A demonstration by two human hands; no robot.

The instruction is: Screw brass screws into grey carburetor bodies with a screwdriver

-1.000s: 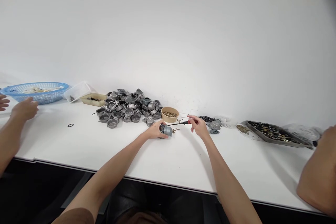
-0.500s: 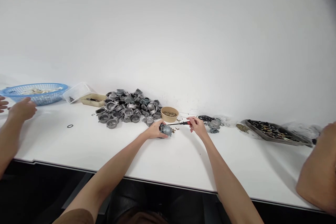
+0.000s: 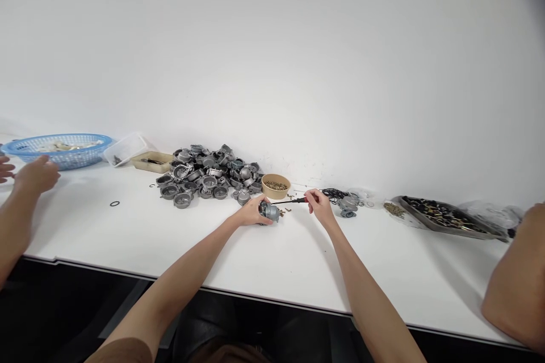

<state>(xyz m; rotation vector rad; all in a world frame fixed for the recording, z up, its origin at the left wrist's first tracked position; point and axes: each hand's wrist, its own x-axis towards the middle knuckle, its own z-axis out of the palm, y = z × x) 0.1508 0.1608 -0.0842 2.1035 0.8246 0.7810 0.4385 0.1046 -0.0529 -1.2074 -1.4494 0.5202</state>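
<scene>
My left hand [image 3: 254, 211] is closed around a grey metal carburetor [image 3: 271, 212], holding it on its side at the table top. In my right hand [image 3: 318, 204] is a screwdriver [image 3: 293, 201] with a red and black handle, gripped by the fingers. Its dark shaft points left, and the tip meets the upper side of the carburetor; the exact contact spot is too small to make out. Several small brass screws [image 3: 286, 211] lie just right of the carburetor. Behind it stands a tan bowl [image 3: 276, 193] of small brass pieces.
A heap of grey metal bowls [image 3: 208, 176] lies left of the tan bowl. Right are another carburetor [image 3: 348, 204], black rings [image 3: 334, 193] and a dark parts tray [image 3: 451, 226]. A blue basket [image 3: 80, 160] stands far left, near another person's hands [image 3: 38, 174]. Another person's arm [image 3: 517, 278] rests right.
The fingers of my right hand have shifted slightly around the screwdriver handle. The carburetor and my left hand stay in place.
</scene>
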